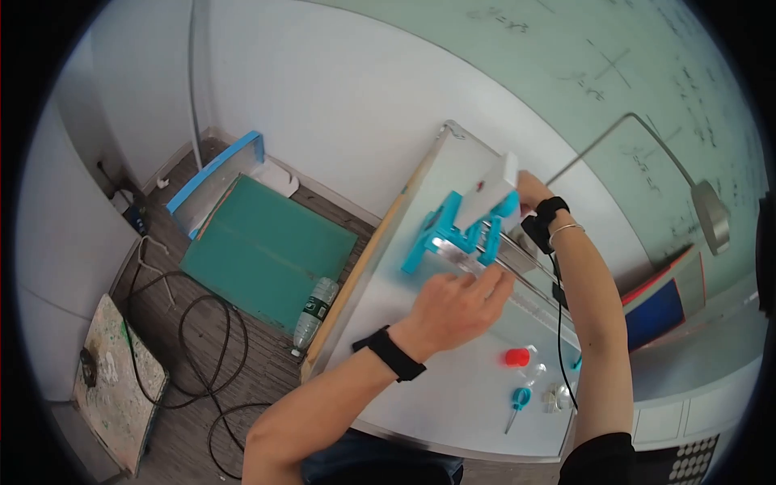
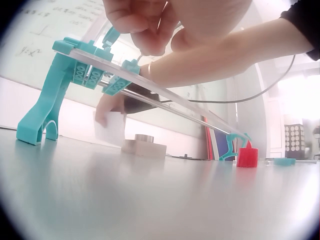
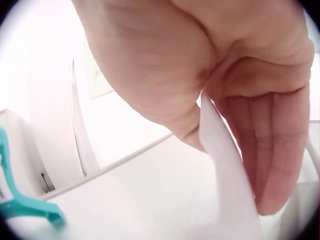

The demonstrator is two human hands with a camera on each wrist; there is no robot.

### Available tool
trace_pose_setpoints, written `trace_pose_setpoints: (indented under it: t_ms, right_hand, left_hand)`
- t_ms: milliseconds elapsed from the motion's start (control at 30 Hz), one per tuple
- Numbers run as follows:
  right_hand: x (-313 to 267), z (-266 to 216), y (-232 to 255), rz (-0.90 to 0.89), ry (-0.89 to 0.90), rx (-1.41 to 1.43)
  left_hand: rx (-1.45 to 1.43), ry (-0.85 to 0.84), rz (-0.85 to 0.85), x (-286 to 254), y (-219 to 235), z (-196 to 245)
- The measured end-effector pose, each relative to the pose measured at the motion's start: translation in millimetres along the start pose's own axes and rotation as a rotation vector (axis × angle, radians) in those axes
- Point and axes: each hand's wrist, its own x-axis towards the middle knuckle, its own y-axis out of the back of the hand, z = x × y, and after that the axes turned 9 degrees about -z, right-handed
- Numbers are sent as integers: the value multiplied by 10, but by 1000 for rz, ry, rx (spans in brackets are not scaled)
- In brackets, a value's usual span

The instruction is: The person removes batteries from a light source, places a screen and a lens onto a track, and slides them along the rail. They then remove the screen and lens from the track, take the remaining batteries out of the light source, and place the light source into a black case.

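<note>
A teal stand carries a rail assembly with a clear strip, metal rods and teal sliders. On it, in the head view, stands a white panel with a small red mark. My right hand pinches a thin white sheet between thumb and fingers, behind the rails and low over the table. My left hand is above the near side of the rail with fingers loosely bent; nothing shows in its grasp. Beneath the rods sits a pale block topped by a metal disc.
A red cap and a teal-handled screwdriver lie on the table. A desk lamp and folders stand at the right. On the floor are a plastic bottle, a green board and a looped cable.
</note>
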Motion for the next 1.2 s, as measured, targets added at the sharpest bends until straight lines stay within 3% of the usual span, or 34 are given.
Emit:
trace_pose_setpoints:
  t_ms: [67, 133, 233, 300, 333, 367, 400, 433, 467, 533, 567, 633, 667, 767, 800, 833, 867, 900, 933, 967, 1200]
  right_hand:
    - [-671, -686, 552, 108, -353, 458]
    - [-1134, -845, 771, 215, -328, 513]
    - [-1951, -1256, 920, 336, -100, 663]
    - [-2514, -1679, 738, 422, -1, 799]
    - [-2741, -1809, 631, 447, 66, 922]
    - [-2983, -1924, 586, 468, 52, 919]
    - [-3198, -2047, 568, 372, -3, 943]
    - [-3356, -2114, 546, 275, -51, 968]
    - [-3468, -2135, 506, 289, -53, 970]
    - [-3627, -2170, 461, 205, 176, 1181]
    - [-3705, -2183, 502, 51, 172, 1378]
    - [-3769, -2199, 436, 29, 256, 1415]
    - [-3770, -2199, 405, -2, 340, 1452]
    - [-3657, -2145, 393, -50, 305, 1382]
    - [-3583, -2143, 399, -67, 309, 1371]
    - [-3494, -2139, 419, 38, 268, 1246]
    - [-3399, -2127, 434, 141, 228, 1118]
    - [-3276, -2105, 427, 128, 228, 1108]
    - [-3127, -2080, 410, 229, 217, 1052]
    - [-2987, -2061, 410, 331, 206, 996]
    - [-2350, -2061, 428, 195, 195, 878]
  left_hand:
    - [-48, -3, 5, 3, -9, 5]
    - [-134, -21, 19, 8, -17, -3]
    - [-202, -48, 74, 83, 98, 69]
    - [-632, 269, -40, 140, 227, 260]
    - [-646, 245, -48, 200, 274, 371]
    - [-966, 395, -176, 248, 328, 479]
    - [-1277, 553, -311, 274, 359, 561]
    - [-1368, 538, -372, 278, 344, 610]
    - [-1367, 526, -382, 276, 339, 635]
    - [-1542, 576, -516, 263, 345, 641]
    - [-1542, 570, -521, 256, 352, 617]
    - [-1772, 556, -687, 258, 361, 548]
    - [-1777, 553, -676, 259, 361, 531]
    - [-1770, 546, -744, 276, 384, 412]
    - [-1527, 509, -659, 288, 383, 365]
    - [-1285, 474, -575, 277, 373, 316]
    - [-1290, 481, -558, 218, 317, 232]
    - [-769, 281, -284, 142, 228, 121]
    - [-241, 87, -19, 99, 183, 52]
    - [-242, 96, -8, 92, 200, 39]
    - [-53, 210, -113, -21, 142, 13]
